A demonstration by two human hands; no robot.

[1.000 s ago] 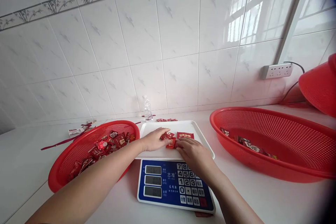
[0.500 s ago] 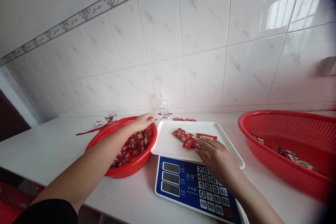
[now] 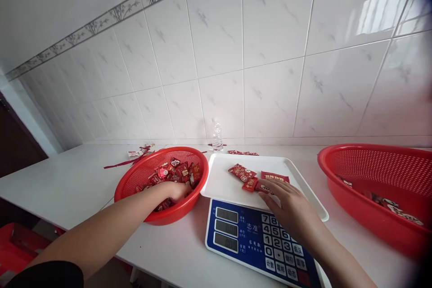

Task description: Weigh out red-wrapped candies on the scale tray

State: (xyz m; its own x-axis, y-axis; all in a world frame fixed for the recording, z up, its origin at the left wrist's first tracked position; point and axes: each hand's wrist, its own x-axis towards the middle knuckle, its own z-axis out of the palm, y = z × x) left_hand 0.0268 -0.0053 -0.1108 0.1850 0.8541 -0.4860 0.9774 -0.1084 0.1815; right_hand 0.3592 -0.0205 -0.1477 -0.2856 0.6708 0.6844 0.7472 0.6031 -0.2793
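Note:
My left hand point(image 3: 178, 191) reaches down into the left red basket point(image 3: 175, 216), which holds many small red snack packets point(image 3: 165, 172). The fingers are sunk among the packets, so whether they grip one is hidden. On the white tray point(image 3: 221, 180) of a blue weighing scale point(image 3: 248, 234), my right hand point(image 3: 285, 195) lies palm down with its fingers stretched out. It partly covers a dark red packet point(image 3: 262, 186) and the edge of a red packet with pale lettering point(image 3: 273, 176). Beside these lie a patterned red packet point(image 3: 241, 172) and a smaller red packet point(image 3: 249, 184).
At the right stands a larger red basket point(image 3: 364, 207) with a few packets in it. A clear plastic bottle point(image 3: 218, 137) is by the tiled wall, with a red packet strip point(image 3: 243, 153) beside it. Dark red ribbon point(image 3: 124, 163) lies behind the left basket.
My left hand has gone from above the left basket's far right rim down into its packets. My right hand stays over the packets on the tray. The view has shifted slightly.

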